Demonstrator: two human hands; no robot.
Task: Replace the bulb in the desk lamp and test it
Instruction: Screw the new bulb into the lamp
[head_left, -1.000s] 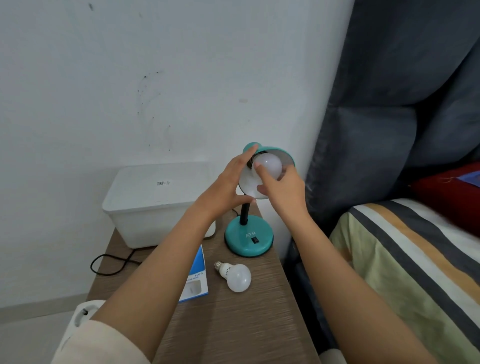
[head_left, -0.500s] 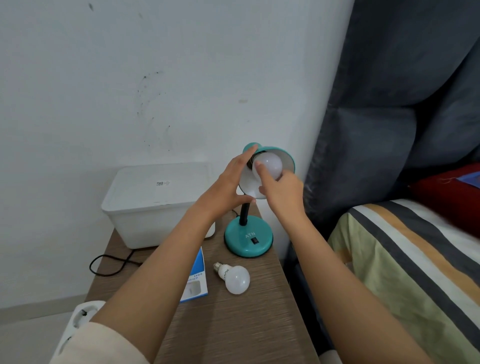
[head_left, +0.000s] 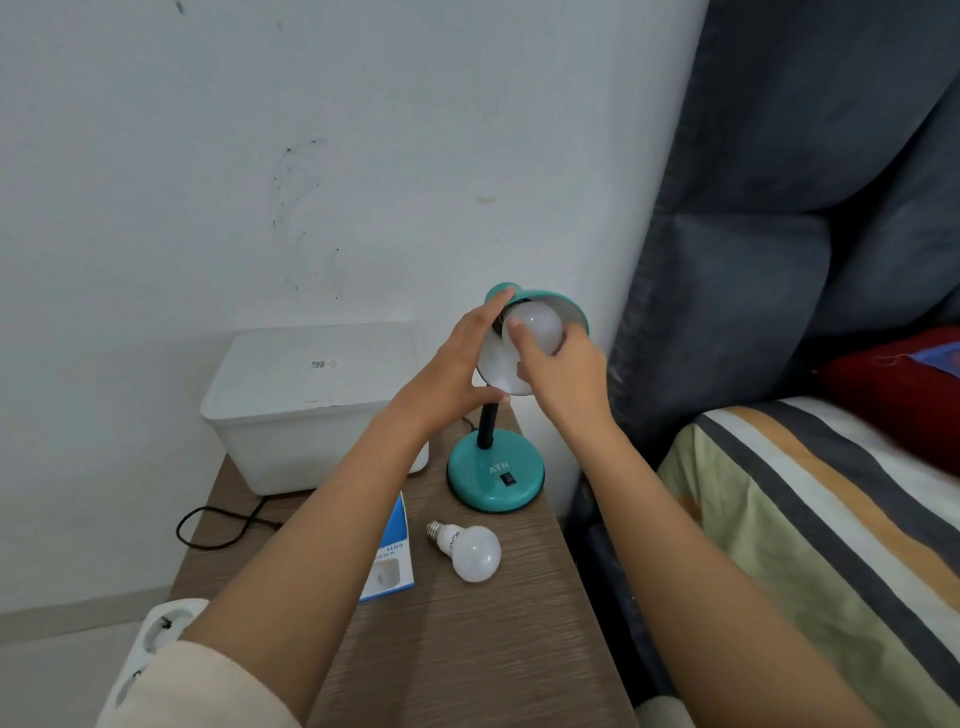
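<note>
Right hand (head_left: 566, 379) grips the bulb (head_left: 540, 326) inside the teal lamp shade (head_left: 551, 297); left hand (head_left: 454, 376) clasps that shade between thumb and fingers. Step judged: turning the bulb in its socket, direction undetermined. 1 other bulb (head_left: 471, 553) lies on the desk (head_left: 493, 649). Next move calls for a steady twist.

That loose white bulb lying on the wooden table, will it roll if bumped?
Probably: the loose white bulb lies on its side, so a nudge would likely roll it in an arc around its narrow base. It looks light, and the edge of the brown wooden table is close.
</note>
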